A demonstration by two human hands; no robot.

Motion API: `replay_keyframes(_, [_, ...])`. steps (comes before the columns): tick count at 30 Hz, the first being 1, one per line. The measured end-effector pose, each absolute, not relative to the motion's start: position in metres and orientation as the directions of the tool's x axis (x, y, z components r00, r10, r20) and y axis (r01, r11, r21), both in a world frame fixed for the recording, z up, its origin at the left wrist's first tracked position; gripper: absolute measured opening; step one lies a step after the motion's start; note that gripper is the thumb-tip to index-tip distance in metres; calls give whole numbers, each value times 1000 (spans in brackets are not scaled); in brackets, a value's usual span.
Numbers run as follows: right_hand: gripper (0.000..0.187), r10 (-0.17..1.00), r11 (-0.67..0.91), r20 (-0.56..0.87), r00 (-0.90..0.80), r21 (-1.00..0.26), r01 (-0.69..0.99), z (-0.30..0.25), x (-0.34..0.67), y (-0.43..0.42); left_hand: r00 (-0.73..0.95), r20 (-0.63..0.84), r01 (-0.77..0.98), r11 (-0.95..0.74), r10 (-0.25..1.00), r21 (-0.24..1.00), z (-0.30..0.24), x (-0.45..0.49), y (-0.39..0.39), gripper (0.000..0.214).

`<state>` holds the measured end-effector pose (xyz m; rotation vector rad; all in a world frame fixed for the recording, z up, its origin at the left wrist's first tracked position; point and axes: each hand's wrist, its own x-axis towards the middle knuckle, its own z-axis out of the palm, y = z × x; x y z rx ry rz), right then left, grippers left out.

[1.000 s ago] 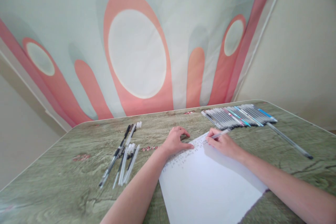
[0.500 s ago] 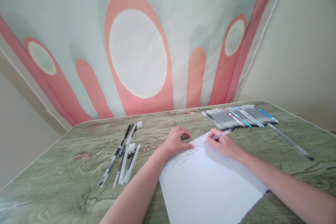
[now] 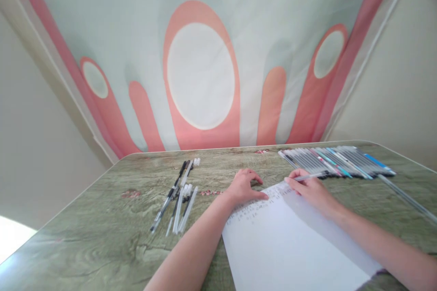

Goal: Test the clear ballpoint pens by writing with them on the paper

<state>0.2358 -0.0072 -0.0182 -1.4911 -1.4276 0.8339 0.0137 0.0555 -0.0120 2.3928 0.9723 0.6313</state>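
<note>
A white sheet of paper (image 3: pixel 290 245) lies at a slant on the table, with lines of small handwriting near its far edge. On its far left part rests my left hand (image 3: pixel 245 186), thumb and fingers apart, holding nothing. My right hand (image 3: pixel 312 189) pinches a clear pen (image 3: pixel 311 176) at the sheet's far right corner. The pen leans to the right and its tip is hidden or too small to make out.
Several pens (image 3: pixel 337 161) lie side by side at the far right, with one long clear pen (image 3: pixel 406 195) angled beside them. Left of my arm are several loose pens and caps (image 3: pixel 179 200). The wood-patterned table (image 3: pixel 112 236) meets a patterned cloth (image 3: pixel 201 141) behind.
The view has swung left, so everything sits further right in the picture. My right hand with the pen has shifted slightly right and away along the paper; my left hand stays put.
</note>
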Motion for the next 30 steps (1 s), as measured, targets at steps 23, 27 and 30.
replay_keyframes(23, [16,997,-3,-31,73,-935,-355,-43,211,57,92,196,893,-169,976,418,3,-51,96,31])
replay_keyframes(27, [17,997,-7,-33,73,-942,-335,-44,212,58,34,102,981,-52,994,188,27,-106,115,37])
replay_keyframes(30, [17,997,-8,-34,69,-939,-344,-42,212,58,61,96,987,-74,994,144,38,-133,129,37])
